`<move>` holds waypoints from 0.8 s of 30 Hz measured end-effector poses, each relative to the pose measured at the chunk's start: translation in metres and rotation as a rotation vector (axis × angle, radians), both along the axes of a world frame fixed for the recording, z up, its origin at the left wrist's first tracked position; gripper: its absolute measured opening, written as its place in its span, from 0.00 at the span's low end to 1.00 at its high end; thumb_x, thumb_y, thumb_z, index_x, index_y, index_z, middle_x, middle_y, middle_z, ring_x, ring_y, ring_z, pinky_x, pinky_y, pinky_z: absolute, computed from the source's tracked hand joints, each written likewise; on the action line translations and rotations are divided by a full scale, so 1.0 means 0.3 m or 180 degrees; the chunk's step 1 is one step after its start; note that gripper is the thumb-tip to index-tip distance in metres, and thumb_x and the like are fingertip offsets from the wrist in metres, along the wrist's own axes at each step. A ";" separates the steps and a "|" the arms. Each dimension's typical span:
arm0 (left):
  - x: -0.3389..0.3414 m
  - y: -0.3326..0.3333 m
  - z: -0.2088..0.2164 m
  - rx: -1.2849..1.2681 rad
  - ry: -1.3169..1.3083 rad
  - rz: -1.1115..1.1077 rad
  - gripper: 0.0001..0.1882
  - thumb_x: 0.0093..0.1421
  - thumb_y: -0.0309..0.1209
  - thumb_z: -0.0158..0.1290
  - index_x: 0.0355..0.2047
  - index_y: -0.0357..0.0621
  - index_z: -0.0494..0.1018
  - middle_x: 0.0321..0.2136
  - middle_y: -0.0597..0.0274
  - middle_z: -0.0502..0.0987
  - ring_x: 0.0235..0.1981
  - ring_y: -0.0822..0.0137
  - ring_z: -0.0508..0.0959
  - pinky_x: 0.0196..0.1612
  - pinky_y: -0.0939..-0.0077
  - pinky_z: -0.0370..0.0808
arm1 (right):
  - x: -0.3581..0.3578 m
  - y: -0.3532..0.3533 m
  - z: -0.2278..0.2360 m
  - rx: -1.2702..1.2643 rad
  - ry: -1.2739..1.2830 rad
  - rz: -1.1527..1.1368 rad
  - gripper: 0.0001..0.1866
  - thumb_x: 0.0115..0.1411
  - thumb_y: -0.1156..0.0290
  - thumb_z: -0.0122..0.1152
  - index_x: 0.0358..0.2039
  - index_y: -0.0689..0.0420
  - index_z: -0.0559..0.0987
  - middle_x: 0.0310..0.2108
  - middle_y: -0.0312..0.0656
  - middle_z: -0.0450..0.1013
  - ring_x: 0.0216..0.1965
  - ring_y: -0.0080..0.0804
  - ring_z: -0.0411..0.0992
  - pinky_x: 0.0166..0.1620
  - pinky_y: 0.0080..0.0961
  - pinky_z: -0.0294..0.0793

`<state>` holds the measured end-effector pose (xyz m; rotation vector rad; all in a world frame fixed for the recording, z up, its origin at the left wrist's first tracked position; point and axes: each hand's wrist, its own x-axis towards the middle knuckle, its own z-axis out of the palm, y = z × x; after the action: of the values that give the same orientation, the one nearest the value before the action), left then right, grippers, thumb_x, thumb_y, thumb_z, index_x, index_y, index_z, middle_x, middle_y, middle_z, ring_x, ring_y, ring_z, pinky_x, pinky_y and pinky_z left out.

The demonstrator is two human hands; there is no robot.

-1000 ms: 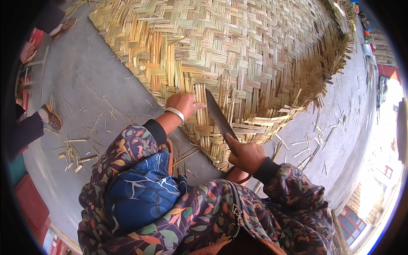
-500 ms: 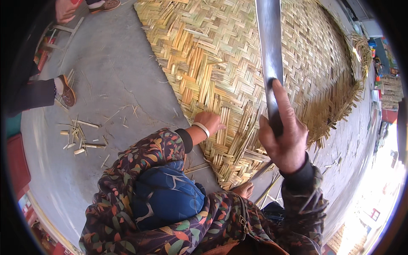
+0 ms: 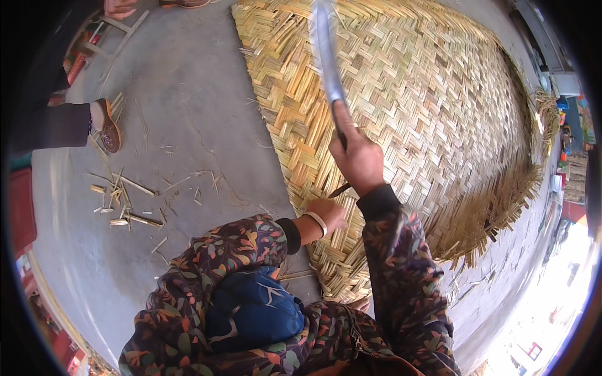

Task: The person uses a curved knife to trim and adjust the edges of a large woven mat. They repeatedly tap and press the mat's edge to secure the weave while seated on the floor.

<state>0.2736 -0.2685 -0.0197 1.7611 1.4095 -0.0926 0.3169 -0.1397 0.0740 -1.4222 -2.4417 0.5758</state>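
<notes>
A large mat of flat yellow-green plant strips, woven in a zigzag pattern, lies on the floor. My right hand is closed round the dark handle of a long-bladed knife, held above the mat. Its metal blade points away from me and is slightly blurred; the dark end of the handle sticks out below the fist. Near the mat's left edge, my left hand, with a pale bangle at the wrist, is bunched down on the weave. Its fingertips are hidden, and what they pinch cannot be made out.
Cut strip pieces are scattered over the grey floor on the left. Another person's shoe and dark trouser leg stand beyond them, with a hand at the top left. Loose strip ends fringe the mat's right side.
My right hand has swung the knife to the left and farther away, over the left part of the mat. My left hand has shifted slightly right and nearer; the view has turned a little.
</notes>
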 end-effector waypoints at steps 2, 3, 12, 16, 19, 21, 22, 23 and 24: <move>0.015 0.021 0.019 -0.0030 -0.0105 -0.0067 0.23 0.55 0.54 0.57 0.29 0.46 0.81 0.27 0.50 0.81 0.32 0.50 0.82 0.36 0.56 0.77 | 0.000 0.078 -0.093 -0.0815 -0.0617 0.0224 0.31 0.55 0.61 0.56 0.62 0.43 0.67 0.28 0.53 0.77 0.29 0.52 0.77 0.35 0.46 0.76; 0.009 0.032 0.029 -0.0047 -0.0145 -0.0077 0.23 0.55 0.54 0.56 0.29 0.46 0.81 0.27 0.49 0.81 0.32 0.50 0.82 0.37 0.55 0.77 | -0.018 0.093 -0.110 -0.0905 -0.0223 0.0156 0.30 0.55 0.61 0.56 0.61 0.43 0.68 0.28 0.54 0.77 0.30 0.53 0.77 0.36 0.46 0.76; -0.019 0.067 0.043 -0.0409 -0.0293 -0.0161 0.21 0.56 0.49 0.57 0.34 0.42 0.81 0.33 0.48 0.81 0.37 0.48 0.81 0.41 0.56 0.77 | -0.170 0.237 -0.118 -0.1193 -0.1091 -0.0019 0.33 0.55 0.57 0.54 0.63 0.40 0.65 0.38 0.54 0.77 0.43 0.49 0.76 0.46 0.44 0.74; -0.034 0.043 0.011 -0.0448 -0.0348 -0.0037 0.21 0.57 0.49 0.56 0.34 0.42 0.81 0.33 0.48 0.81 0.37 0.48 0.81 0.40 0.56 0.77 | -0.156 0.244 -0.005 -0.1415 -0.0318 -0.0262 0.32 0.55 0.56 0.54 0.62 0.45 0.66 0.36 0.56 0.77 0.41 0.55 0.76 0.46 0.42 0.74; -0.050 0.031 -0.033 -0.0312 -0.0412 -0.0002 0.22 0.57 0.53 0.54 0.29 0.46 0.81 0.29 0.49 0.81 0.33 0.47 0.81 0.37 0.53 0.76 | -0.091 0.207 0.033 -0.1080 -0.0059 -0.0403 0.33 0.55 0.56 0.54 0.62 0.47 0.65 0.33 0.57 0.77 0.37 0.55 0.76 0.44 0.44 0.74; -0.023 0.034 -0.051 -0.0273 -0.0480 -0.0041 0.23 0.57 0.54 0.53 0.29 0.46 0.81 0.28 0.49 0.81 0.33 0.47 0.81 0.37 0.53 0.76 | -0.010 0.185 0.076 -0.0847 0.0087 -0.0430 0.34 0.56 0.58 0.57 0.63 0.52 0.63 0.30 0.58 0.76 0.35 0.57 0.77 0.41 0.44 0.75; -0.003 0.034 -0.065 -0.0240 -0.0411 -0.0025 0.24 0.57 0.55 0.53 0.29 0.46 0.81 0.28 0.49 0.80 0.33 0.47 0.81 0.37 0.52 0.76 | 0.035 0.180 0.102 -0.0720 0.0144 -0.0477 0.34 0.56 0.58 0.57 0.62 0.53 0.62 0.29 0.58 0.76 0.35 0.57 0.76 0.40 0.44 0.75; -0.024 0.043 -0.034 -0.0256 -0.0281 0.0021 0.24 0.58 0.55 0.53 0.28 0.46 0.80 0.27 0.49 0.80 0.32 0.47 0.80 0.37 0.52 0.76 | 0.059 0.166 0.129 -0.0648 0.0252 -0.0491 0.34 0.56 0.58 0.58 0.62 0.55 0.62 0.28 0.58 0.76 0.34 0.58 0.76 0.40 0.45 0.75; -0.033 0.035 -0.035 -0.0198 -0.0259 0.0059 0.24 0.58 0.55 0.53 0.27 0.46 0.80 0.27 0.48 0.80 0.31 0.47 0.80 0.36 0.52 0.75 | 0.076 0.153 0.165 -0.0617 0.0228 -0.0545 0.34 0.56 0.58 0.58 0.62 0.55 0.62 0.28 0.58 0.76 0.34 0.59 0.76 0.39 0.46 0.75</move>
<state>0.2636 -0.2579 -0.0302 1.6821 1.3503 -0.0536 0.3397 -0.0938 0.1235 -1.6351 -2.2312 0.8263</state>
